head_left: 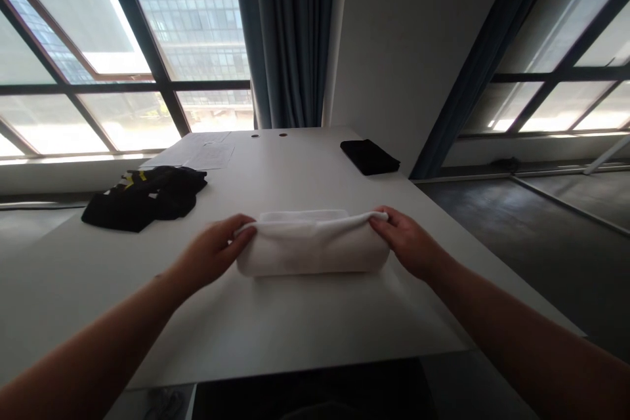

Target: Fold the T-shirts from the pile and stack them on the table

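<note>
A white cloth (315, 249), folded over into a wide bundle, lies on the white table (315, 321) in front of me. Its upper layer is lifted along the far edge, which sags a little in the middle. My left hand (224, 246) pinches the left corner of that edge between thumb and fingers. At the opposite corner, my right hand (403, 239) grips the cloth the same way. Behind the raised edge a strip of the lower layer shows. I cannot tell what kind of cloth item it is.
To the left lies a crumpled black garment (147, 197) with yellow marks. A folded black cloth (370, 156) rests near the table's right edge. Thin sheets (207, 149) lie at the far left, by two round holes. Behind are windows and a blue curtain (290, 39).
</note>
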A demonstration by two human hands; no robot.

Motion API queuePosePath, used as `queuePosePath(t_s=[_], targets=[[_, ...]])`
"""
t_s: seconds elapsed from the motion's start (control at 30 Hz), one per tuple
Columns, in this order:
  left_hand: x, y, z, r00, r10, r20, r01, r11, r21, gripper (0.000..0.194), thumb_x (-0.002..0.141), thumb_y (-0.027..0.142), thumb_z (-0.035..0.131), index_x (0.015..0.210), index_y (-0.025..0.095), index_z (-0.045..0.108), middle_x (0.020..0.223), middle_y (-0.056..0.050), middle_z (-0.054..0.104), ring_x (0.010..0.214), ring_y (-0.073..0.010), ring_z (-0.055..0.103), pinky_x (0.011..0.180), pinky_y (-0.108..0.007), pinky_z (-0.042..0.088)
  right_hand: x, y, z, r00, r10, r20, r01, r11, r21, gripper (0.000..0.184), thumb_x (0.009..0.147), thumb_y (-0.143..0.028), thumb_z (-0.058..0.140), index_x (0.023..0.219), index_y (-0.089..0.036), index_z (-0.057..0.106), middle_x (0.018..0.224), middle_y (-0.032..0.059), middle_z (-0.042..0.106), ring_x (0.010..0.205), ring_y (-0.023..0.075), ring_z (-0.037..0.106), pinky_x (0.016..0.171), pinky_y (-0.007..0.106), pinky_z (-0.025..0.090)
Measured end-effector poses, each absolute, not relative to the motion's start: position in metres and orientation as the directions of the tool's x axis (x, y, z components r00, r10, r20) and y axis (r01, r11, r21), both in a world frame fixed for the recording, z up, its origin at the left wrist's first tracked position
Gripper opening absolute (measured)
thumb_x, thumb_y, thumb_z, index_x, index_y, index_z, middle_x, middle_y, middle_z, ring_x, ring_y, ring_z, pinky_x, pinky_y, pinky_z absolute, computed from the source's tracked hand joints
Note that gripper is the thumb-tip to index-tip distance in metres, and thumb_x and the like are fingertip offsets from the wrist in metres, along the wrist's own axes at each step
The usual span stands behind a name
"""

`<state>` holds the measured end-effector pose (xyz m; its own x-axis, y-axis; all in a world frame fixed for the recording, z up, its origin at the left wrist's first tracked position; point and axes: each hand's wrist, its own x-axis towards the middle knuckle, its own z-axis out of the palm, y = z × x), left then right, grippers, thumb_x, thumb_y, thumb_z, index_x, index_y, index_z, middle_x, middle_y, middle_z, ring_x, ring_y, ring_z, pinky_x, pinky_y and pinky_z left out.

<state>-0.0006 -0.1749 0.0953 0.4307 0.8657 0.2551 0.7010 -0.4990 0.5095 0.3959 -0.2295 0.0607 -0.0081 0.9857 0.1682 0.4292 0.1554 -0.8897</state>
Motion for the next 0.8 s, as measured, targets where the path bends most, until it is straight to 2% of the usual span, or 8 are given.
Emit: queuePosePath(t_s=[0.1,0.23,0.33,0.5,0.6,0.67,0.73,0.8], targets=[[0.020,-0.117,0.089,0.383,0.895,0.228,0.771,-0.446,0.455,0.048,0.097,0.062,0.040,0.103,0.026,0.071,0.087,-0.004,0.074,0.079,-0.0221,0.066,0.072,-0.031,0.048,0.388,-0.173,0.051,0.124,0.976,0.178,0.513,0.090,-0.853,0.035,0.101,-0.052,0.053,0.095,-0.018,0.059,0.085,0.0037,0.063,0.076,0.0174,0.059,0.063,0.022,0.045],[0.034,-0.054,0.046,0.395,0.911,0.117,0.808,-0.405,0.429,0.044,0.096,0.056,0.039,0.104,0.023,0.068,0.101,-0.008,0.076,0.090,-0.0242,0.068,0.080,-0.033,0.051,0.381,-0.117,0.025,0.141,0.971,0.195,0.821,-0.004,-0.571,0.027,0.103,-0.038,0.057,0.087,-0.016,0.060,0.086,0.0060,0.066,0.078,0.0176,0.057,0.066,0.024,0.036],[0.035,-0.033,0.016,0.411,0.908,0.079,0.787,-0.397,0.472,0.046,0.095,0.058,0.040,0.105,0.023,0.068,0.107,-0.010,0.076,0.099,-0.0259,0.068,0.089,-0.035,0.053,0.382,-0.103,0.008,0.066,0.976,0.208,0.914,0.025,-0.404,0.024,0.105,-0.031,0.057,0.089,-0.015,0.063,0.097,0.0097,0.069,0.088,0.0189,0.061,0.072,0.024,0.038],[0.033,-0.032,0.009,0.393,0.917,0.066,0.788,-0.373,0.489,0.046,0.095,0.051,0.045,0.125,0.024,0.066,0.112,-0.008,0.076,0.098,-0.0240,0.069,0.093,-0.037,0.054,0.393,-0.106,0.007,0.071,0.980,0.185,0.924,0.006,-0.383,0.017,0.105,-0.028,0.060,0.109,-0.014,0.069,0.107,0.0097,0.070,0.095,0.0208,0.065,0.083,0.026,0.047],[0.042,-0.044,0.022,0.458,0.878,0.142,0.807,-0.477,0.348,0.043,0.095,0.044,0.052,0.131,0.027,0.067,0.128,-0.006,0.073,0.118,-0.0268,0.067,0.110,-0.044,0.051,0.386,-0.113,0.013,-0.006,0.940,0.340,0.945,0.117,-0.306,0.027,0.099,-0.020,0.061,0.124,-0.013,0.068,0.124,0.0132,0.066,0.115,0.0258,0.062,0.104,0.034,0.049],[0.056,-0.058,0.028,0.509,0.827,0.239,0.802,-0.556,0.217,0.042,0.098,0.048,0.052,0.131,0.027,0.068,0.142,-0.006,0.067,0.136,-0.0303,0.058,0.122,-0.051,0.043,0.373,-0.119,0.014,-0.147,0.878,0.456,0.947,0.258,-0.192,0.038,0.100,-0.022,0.058,0.136,-0.012,0.065,0.140,0.0159,0.059,0.134,0.0291,0.052,0.120,0.041,0.041],[0.072,-0.076,0.028,0.552,0.784,0.283,0.787,-0.602,0.135,0.051,0.101,0.051,0.053,0.143,0.025,0.062,0.156,-0.009,0.057,0.147,-0.0334,0.050,0.128,-0.056,0.037,0.356,-0.126,0.011,-0.264,0.858,0.440,0.938,0.335,-0.090,0.050,0.104,-0.030,0.056,0.151,-0.013,0.058,0.156,0.0164,0.046,0.148,0.0322,0.040,0.129,0.050,0.031],[0.084,-0.094,0.022,0.591,0.763,0.263,0.774,-0.628,0.084,0.058,0.102,0.050,0.052,0.154,0.025,0.054,0.165,-0.012,0.046,0.156,-0.0376,0.038,0.131,-0.062,0.031,0.343,-0.133,0.006,-0.301,0.895,0.331,0.945,0.326,-0.024,0.059,0.107,-0.037,0.054,0.162,-0.016,0.048,0.167,0.0154,0.031,0.156,0.0355,0.027,0.130,0.059,0.025]])
